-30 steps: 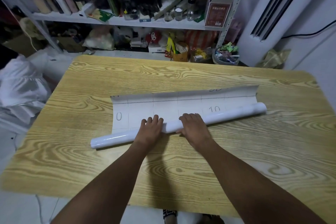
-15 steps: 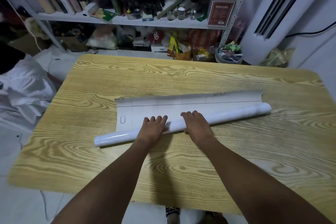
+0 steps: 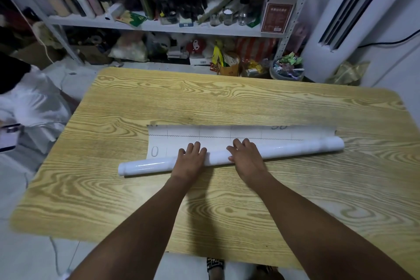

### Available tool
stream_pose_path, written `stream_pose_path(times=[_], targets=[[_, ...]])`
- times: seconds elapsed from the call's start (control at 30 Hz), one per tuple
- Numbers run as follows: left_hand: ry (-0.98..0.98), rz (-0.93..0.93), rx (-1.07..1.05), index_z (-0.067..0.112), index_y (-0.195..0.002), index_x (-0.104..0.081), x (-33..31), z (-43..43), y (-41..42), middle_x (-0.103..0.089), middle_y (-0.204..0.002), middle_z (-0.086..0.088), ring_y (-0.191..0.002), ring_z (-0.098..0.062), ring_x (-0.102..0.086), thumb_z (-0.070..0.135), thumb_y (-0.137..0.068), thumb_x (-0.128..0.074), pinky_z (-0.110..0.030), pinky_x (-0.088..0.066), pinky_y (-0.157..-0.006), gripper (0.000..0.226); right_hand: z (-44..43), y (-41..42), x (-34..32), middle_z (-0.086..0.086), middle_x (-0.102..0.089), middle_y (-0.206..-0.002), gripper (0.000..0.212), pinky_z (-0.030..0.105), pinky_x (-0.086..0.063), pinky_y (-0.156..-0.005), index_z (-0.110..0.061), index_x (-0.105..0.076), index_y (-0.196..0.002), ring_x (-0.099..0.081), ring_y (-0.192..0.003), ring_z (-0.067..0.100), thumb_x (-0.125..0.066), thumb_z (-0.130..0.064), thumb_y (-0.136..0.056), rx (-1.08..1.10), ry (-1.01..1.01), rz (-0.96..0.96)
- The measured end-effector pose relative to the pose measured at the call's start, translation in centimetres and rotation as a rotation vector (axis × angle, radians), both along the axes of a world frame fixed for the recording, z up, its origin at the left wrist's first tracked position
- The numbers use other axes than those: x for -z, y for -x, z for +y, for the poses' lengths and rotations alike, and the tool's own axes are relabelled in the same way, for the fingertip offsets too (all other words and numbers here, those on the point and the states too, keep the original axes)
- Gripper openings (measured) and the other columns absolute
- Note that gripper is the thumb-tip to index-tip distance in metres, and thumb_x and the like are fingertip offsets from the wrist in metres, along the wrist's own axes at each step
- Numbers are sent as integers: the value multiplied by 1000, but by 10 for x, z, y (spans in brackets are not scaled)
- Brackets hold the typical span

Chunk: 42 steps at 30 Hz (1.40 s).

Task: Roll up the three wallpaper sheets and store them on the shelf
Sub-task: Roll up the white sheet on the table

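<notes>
1. Wallpaper sheet (image 3: 227, 133) lay about mid-table on the table (image 3: 204, 98). Its near portion was wound into a roll (image 3: 295, 148); the flat part lay between the roll and the table's far edge.
2. Roll sat askew, with its left end closer to the table's near edge than its right end. Both ends were well inside the table's side edges. Broad bare wood ran from the sheet's free edge to the far edge.
3. Shelf (image 3: 159, 27) stood beyond the table's far edge. It was crowded and dim, and the items were hard to make out.
4. Roll's middle was hidden under the hands. A printed "0" was legible at the flat part's left. The figure at the free edge was cut off and unreadable.
5. Left hand (image 3: 191, 159) and right hand (image 3: 245, 157) lay palm-down, side by side, on the roll's middle. Fingers were straight and slightly spread, tips toward the flat part. Neither hand gripped anything; both pressed flat on the roll.
</notes>
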<state>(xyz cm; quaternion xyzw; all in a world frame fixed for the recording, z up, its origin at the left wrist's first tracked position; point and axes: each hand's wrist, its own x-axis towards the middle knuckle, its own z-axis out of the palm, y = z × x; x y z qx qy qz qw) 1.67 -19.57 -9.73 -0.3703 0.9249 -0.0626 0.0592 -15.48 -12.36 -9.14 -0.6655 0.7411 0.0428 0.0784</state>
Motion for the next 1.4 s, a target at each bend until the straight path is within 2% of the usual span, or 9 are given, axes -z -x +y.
stream_pose_path(times=[0.27, 0.4, 0.5, 0.6, 0.73, 0.8, 0.9, 1.1, 1.4], targets=[[-57, 41, -19, 10, -102, -47, 1, -5, -2, -63, -76, -4, -60, -24, -60, 14, -43, -85, -33, -50, -54, 70, -5, 4, -2, 5, -56, -128, 48, 35, -19, -115, -17, -34, -142, -49, -120, 23, -46, -33, -99, 6, 37, -98], [-178, -8, -55, 8, -133, -40, 3, -3, -3, -55, -118, -11, -104, -34, -54, 16, -92, -51, -41, -40, -93, 43, -10, 4, 0, 3, -51, -129, 50, 34, -27, -108, -15, -48, -130, -47, -117, 23, -61, -41, -88, -27, 22, -44], [-155, -38, -31, 10, -138, -30, 5, -2, -5, -45, -131, -10, -116, -32, -45, 9, -96, -36, -41, -30, -101, 42, -12, 3, -2, 5, -48, -129, 43, 36, -35, -93, -14, -53, -126, -44, -114, 26, -58, -38, -91, -39, 26, 17], [-124, 42, -73, 7, -127, -46, 2, -1, -5, -45, -132, -15, -114, -34, -48, 3, -86, -33, -41, -38, -95, 43, -13, 1, -2, 6, -48, -130, 39, 36, -34, -93, -13, -47, -132, -44, -115, 27, -47, -32, -98, -86, 8, 64], [-90, 50, -52, 14, -79, -64, 4, -2, -2, -64, -89, -8, -72, -26, -60, 42, -74, -62, -31, -49, -60, 29, -15, 1, -4, 6, -53, -131, 47, 37, -32, -99, -15, -33, -145, -47, -117, 28, -43, -24, -100, -72, 28, -2], [-105, -6, -61, 14, -85, -63, 10, -3, -4, -62, -84, -6, -69, -24, -60, 52, -51, -78, -30, -49, -58, 53, -17, 1, -3, 7, -60, -121, 38, 37, -35, -95, -15, -42, -137, -52, -109, 29, -44, -23, -99, -46, 64, -25], [-79, 6, -94, 15, -95, -53, 11, -6, -3, -61, -82, -3, -68, -23, -59, 35, -34, -88, -30, -48, -57, 73, -17, 0, 0, 9, -63, -106, 23, 38, -37, -89, -12, -51, -120, -52, -98, 30, -45, -21, -100, -28, 81, -28], [-20, 97, -45, 15, -84, -64, 6, -16, -7, -61, -83, -3, -74, -23, -63, 19, -52, -85, -36, -53, -71, 39, -27, 0, 6, 12, -62, -119, 19, 44, -44, -91, -7, -67, -103, -53, -104, 38, -62, -20, -90, 24, 142, -8], [-2, 112, -125, 16, -102, -60, 10, -21, -4, -61, -81, -5, -68, -27, -59, 14, -54, -83, -38, -52, -70, 53, -38, 2, -2, 7, -61, -110, 63, 42, -44, -88, -13, -59, -120, -57, -88, 31, -79, -42, -68, -115, 91, 21]])
